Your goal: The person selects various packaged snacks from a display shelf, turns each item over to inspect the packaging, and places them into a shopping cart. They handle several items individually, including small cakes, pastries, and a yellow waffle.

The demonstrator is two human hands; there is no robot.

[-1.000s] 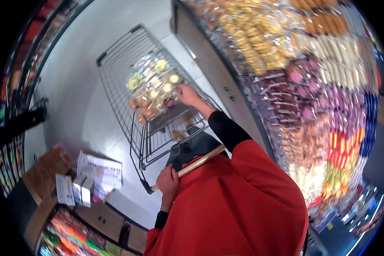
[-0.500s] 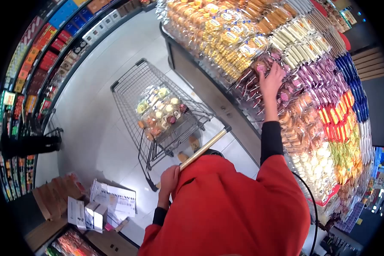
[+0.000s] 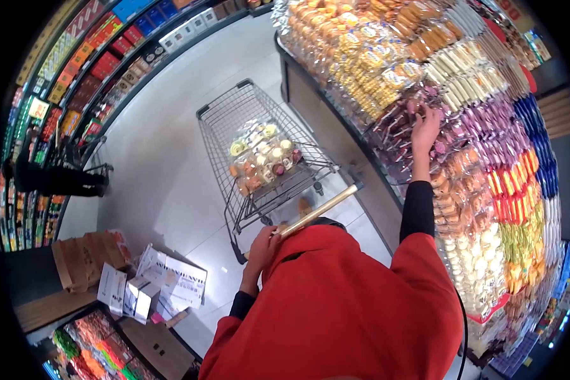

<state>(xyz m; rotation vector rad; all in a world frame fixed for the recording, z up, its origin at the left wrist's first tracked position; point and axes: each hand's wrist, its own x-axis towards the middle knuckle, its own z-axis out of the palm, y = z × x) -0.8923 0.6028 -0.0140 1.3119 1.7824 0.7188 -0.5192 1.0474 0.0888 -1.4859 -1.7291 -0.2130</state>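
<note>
My left hand is wrapped around the left end of the gold-coloured handle of a wire shopping cart. Packs of small cakes or buns in clear wrapping lie inside the cart. Over on the right, my right hand rests its fingertips among purple-brown wrapped snacks on the display. Its fingers are bent and apart, with a gap between thumb and forefinger; no packet is seen lifted in them. White stick-shaped packets and purple packets lie around this hand.
The heaped snack display runs along my right, above a grey side panel. Shelves of boxes curve along the left. A person in dark clothing stands there beside another cart. Opened cartons lie at lower left.
The view has shifted, so cart and display appear further right. My right hand's fingers have bent more over the purple-brown snacks. The left hand keeps its hold on the handle.
</note>
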